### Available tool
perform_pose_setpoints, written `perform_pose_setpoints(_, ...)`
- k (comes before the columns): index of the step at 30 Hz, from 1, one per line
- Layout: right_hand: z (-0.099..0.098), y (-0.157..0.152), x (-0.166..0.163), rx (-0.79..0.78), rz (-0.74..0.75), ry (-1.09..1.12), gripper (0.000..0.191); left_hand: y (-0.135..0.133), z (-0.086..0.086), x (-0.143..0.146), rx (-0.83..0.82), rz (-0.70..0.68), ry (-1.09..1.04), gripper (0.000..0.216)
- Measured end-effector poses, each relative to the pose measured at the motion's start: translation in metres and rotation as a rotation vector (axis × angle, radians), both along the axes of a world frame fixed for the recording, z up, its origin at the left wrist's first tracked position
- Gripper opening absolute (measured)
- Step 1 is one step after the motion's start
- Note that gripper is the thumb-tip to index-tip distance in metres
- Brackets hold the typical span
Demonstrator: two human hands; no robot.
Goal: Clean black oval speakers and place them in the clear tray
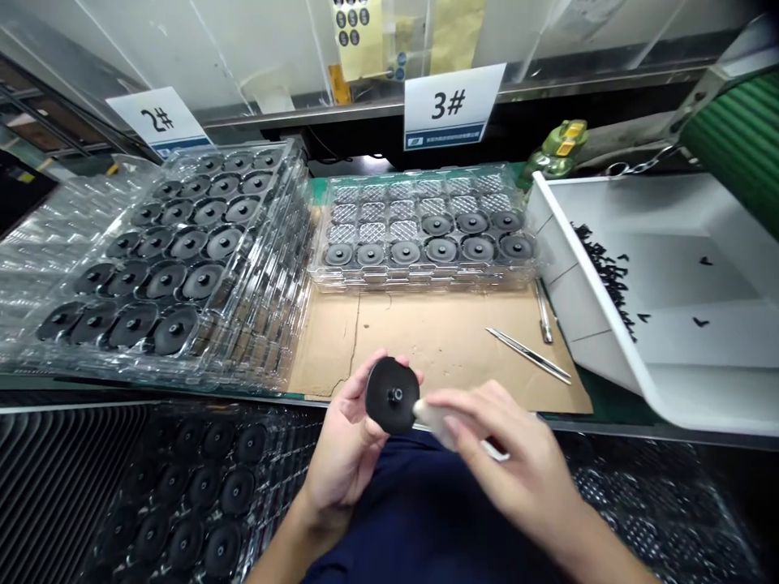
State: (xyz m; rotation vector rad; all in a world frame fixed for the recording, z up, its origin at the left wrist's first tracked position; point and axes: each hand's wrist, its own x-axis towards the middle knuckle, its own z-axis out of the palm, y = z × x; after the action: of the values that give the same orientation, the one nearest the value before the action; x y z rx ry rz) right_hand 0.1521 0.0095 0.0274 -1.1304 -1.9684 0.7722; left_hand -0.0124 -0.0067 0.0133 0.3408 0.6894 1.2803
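Note:
My left hand (346,442) grips a round black rubber disc (389,396) with a small central stud, its face turned up. My right hand (511,458) pinches a white pad (435,424), probably cloth or foam, and presses it against the disc's right edge. Two pairs of metal tweezers lie on the cardboard sheet (438,349) beyond my hands, one (529,354) nearer than the other (544,314).
Stacked clear trays of black discs stand at left (182,259) and centre (419,231), with more below at front left (195,487). A white bin (608,284) holding small black parts stands at right. Behind are a green bottle (557,148) and signs marked 2# and 3#.

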Motion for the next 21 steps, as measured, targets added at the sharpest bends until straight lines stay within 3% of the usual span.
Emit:
perform_pose_setpoints(4,-0.034,-0.006,0.020,-0.365,-0.215,-0.012,0.022,0.001,-0.001,-0.005,0.011,0.003,-0.014,0.053)
perform_pose_setpoints(7,-0.047,-0.016,0.020,-0.582,-0.187,0.032,0.028,0.003,-0.002,-0.003,0.020,-0.040,-0.039,0.053)
perform_pose_setpoints(11,-0.061,-0.025,0.009,-0.695,-0.115,0.061,0.034,0.003,-0.004,-0.002,0.026,-0.085,-0.081,0.047)
perform_pose_setpoints(16,-0.070,-0.015,0.010,-0.666,-0.131,0.079,0.036,-0.002,-0.005,-0.004,0.016,-0.108,-0.101,0.047)
perform_pose_setpoints(19,-0.046,-0.003,0.016,-0.488,-0.234,0.047,0.029,-0.004,-0.004,-0.004,0.005,-0.115,-0.107,0.048)
perform_pose_setpoints(21,-0.020,0.003,0.016,-0.224,-0.250,0.029,0.025,-0.004,-0.003,-0.002,-0.019,-0.128,-0.115,0.048)
